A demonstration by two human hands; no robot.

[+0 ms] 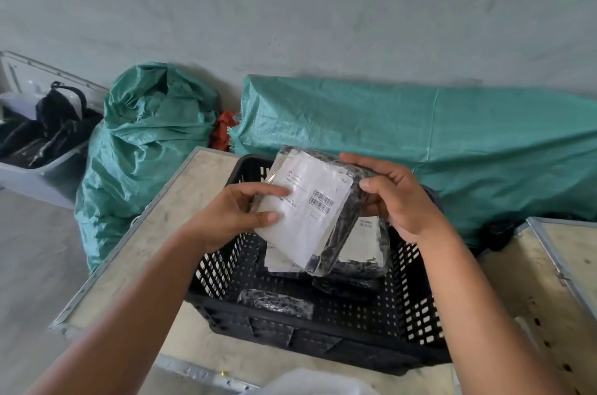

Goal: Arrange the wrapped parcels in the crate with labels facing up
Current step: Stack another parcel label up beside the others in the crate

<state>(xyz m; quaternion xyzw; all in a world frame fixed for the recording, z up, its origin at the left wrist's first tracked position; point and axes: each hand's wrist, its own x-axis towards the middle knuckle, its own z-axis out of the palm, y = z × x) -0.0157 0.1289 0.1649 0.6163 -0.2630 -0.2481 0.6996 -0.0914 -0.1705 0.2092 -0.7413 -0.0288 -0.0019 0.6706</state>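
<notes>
Both hands are up over the crate (416,307), and between them sits one wrapped parcel (315,207), held in the air, tilted, its white label (310,201) turned up toward the camera. The barcode on that label is plain to see, the small print too blurred to read. The left hand (239,217) pinches the parcel's near-left edge, thumb on top of the label and fingers curled beneath. The right hand (397,201) clamps the far-right edge, thumb pressed on the dark rim and fingers wrapped over the top corner. So both hands are closed on the same parcel, and it hangs above the crate's middle, not touching anything below.

Down inside the black perforated crate, a stack of parcels (365,249) lies toward the far right, directly under the held one, with a white label showing on top. Near the front wall a lone small parcel (276,302) lies on the crate floor, dark side up, no label showing, well apart from the stack.

The crate rests on a pale wooden board (168,220) with metal edging. Behind it, a bulging green sack (142,142) stands at the left and a long green tarp bundle (452,149) stretches across to the right, a scrap of red cloth (221,131) between them. Far left, a grey tub (48,178) holds dark bags
</notes>
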